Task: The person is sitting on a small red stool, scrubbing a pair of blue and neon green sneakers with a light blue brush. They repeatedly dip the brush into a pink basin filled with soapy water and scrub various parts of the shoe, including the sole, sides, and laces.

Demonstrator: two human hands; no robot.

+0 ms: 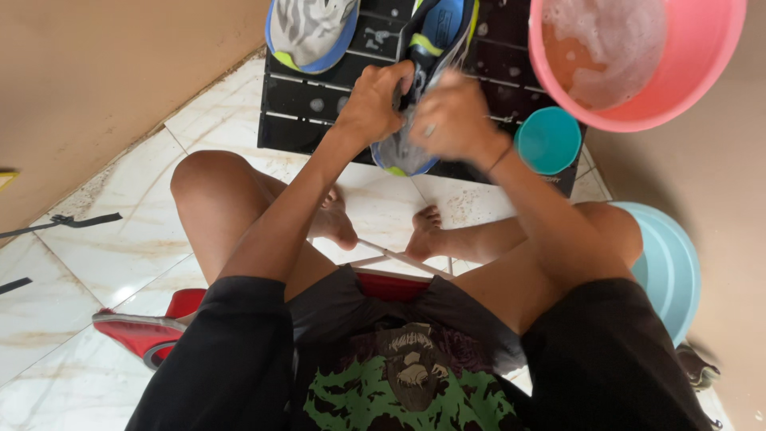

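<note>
Left hand [371, 104] fingers clamp grey sneaker [423, 88]; right hand [455, 120] fingers curled against it, blurred. Pink basin [702, 56] beyond right fingers.

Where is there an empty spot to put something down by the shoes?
Bare white floor tiles lie to the person's left, between the tan wall and the left knee. The black slatted board is crowded: one shoe at its far end, both hands on the other shoe, with the pink basin and teal bowl alongside.
</note>
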